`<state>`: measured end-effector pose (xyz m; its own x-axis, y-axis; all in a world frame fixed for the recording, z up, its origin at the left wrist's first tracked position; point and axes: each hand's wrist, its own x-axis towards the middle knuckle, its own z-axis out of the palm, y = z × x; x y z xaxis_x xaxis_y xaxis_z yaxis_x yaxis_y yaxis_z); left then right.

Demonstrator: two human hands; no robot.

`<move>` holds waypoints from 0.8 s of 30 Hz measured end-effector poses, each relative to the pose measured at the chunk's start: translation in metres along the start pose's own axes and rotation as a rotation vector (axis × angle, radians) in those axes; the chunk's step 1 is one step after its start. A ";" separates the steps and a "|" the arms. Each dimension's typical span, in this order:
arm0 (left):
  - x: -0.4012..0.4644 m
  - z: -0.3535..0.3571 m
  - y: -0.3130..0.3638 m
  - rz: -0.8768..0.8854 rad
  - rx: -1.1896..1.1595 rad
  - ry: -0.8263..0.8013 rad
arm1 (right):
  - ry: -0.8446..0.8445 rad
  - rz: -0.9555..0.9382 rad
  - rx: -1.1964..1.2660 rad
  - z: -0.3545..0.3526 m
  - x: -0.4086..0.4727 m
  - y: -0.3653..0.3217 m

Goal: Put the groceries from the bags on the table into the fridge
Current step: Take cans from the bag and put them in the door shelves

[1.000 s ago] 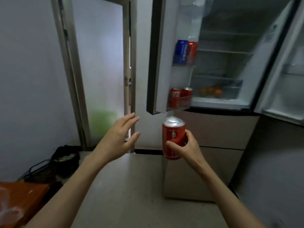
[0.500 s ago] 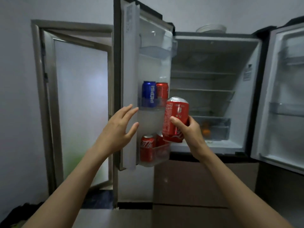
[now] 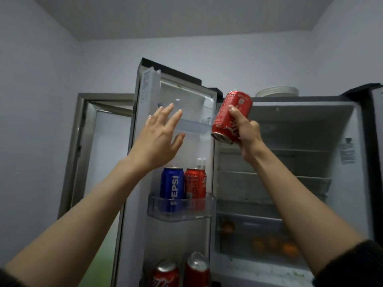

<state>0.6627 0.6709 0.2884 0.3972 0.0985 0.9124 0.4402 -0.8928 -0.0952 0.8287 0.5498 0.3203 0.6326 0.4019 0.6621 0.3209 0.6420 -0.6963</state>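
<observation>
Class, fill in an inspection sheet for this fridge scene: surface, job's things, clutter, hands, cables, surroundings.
Surface: top door shelf looks bare.
Job's things: red can tilted, held high beside that shelf; Pepsi can and a red one on the middle door shelf; two more below; oranges in the drawer.
Clutter: plates on the fridge top.
Hands: right hand grips the red can; left hand spread, holding nothing.
Cables: nothing seen.
Surroundings: doorway at left.

Left hand (image 3: 160, 139) spread; right hand (image 3: 245, 131) seemingly curled in grip.
</observation>
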 end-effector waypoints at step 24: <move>0.061 0.017 -0.016 0.110 0.240 0.162 | -0.259 -0.139 -0.368 0.072 0.137 -0.003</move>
<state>0.6939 0.6984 0.3387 0.3281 -0.0819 0.9411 0.5871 -0.7628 -0.2710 0.8636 0.6504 0.4333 0.3842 0.5080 0.7709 0.6483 0.4460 -0.6170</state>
